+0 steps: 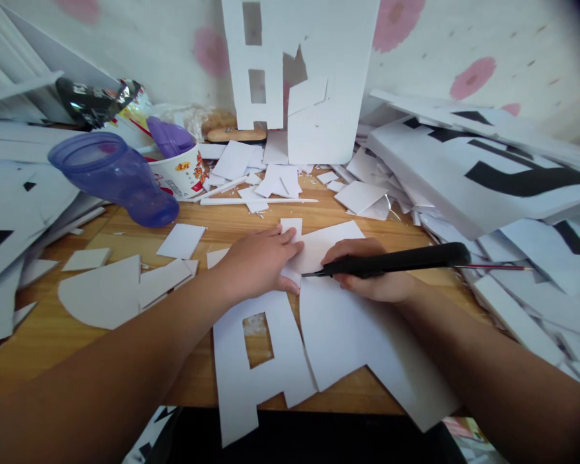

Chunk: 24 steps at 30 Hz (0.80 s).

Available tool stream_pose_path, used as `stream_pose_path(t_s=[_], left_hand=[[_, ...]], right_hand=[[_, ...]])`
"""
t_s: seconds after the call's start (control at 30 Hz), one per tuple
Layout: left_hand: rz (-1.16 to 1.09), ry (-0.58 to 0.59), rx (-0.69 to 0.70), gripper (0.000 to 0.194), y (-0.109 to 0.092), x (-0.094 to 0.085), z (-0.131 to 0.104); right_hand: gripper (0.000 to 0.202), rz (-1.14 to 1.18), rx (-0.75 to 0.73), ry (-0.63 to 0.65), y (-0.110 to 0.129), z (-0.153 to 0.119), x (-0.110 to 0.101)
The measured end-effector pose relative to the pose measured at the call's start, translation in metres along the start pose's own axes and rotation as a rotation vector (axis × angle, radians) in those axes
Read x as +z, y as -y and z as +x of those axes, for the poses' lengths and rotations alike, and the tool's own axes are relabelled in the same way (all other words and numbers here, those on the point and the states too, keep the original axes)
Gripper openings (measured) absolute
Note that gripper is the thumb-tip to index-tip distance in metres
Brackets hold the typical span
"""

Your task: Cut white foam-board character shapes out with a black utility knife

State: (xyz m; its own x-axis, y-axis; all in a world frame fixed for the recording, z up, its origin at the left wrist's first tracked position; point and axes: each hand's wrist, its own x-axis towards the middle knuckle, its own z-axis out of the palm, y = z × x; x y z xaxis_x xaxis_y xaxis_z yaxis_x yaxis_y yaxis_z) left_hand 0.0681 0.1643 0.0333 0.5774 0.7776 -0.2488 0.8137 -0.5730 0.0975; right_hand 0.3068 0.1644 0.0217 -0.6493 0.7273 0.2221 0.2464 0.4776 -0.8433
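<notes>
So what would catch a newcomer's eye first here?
Probably the right hand gripping a long black knife, its blade on white board beside the left hand. Next, the translucent purple cup, tipped over at the left, and the upright cut-out panel against the wall.

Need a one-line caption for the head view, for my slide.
Left hand steadies white board while the right hand holds a black cutter, its blade on the board.

At nine o'clock I see a translucent, smooth plastic cup (113, 171). Matt white board (258, 348) lies at six o'clock on smooth, grained wood (193, 380).
</notes>
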Motion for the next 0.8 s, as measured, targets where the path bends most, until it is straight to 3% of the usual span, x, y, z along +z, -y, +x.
stream_pose_path(t_s=[0.4,0.5,0.6,0.7,0.8], left_hand=[[-0.016,-0.02,0.018,0.07,-0.001,-0.004,0.0],[-0.026,-0.008,0.017,0.073,-0.002,-0.006,0.0],[-0.044,-0.019,0.02,0.074,-0.003,-0.005,-0.001],[-0.055,-0.044,0.016,0.071,-0.002,-0.003,-0.002],[-0.066,-0.058,0.014,0.07,-0.001,-0.001,-0.003]], right_hand=[[0.019,0.021,0.005,-0.017,0.016,-0.007,0.005],[0.012,0.147,0.129,-0.25,0.021,-0.016,0.01],[0.018,0.217,0.256,-0.493,0.025,-0.026,0.027],[0.02,0.056,0.295,-0.593,0.025,-0.032,0.048],[0.017,-0.132,0.229,-0.623,0.023,-0.034,0.06]])
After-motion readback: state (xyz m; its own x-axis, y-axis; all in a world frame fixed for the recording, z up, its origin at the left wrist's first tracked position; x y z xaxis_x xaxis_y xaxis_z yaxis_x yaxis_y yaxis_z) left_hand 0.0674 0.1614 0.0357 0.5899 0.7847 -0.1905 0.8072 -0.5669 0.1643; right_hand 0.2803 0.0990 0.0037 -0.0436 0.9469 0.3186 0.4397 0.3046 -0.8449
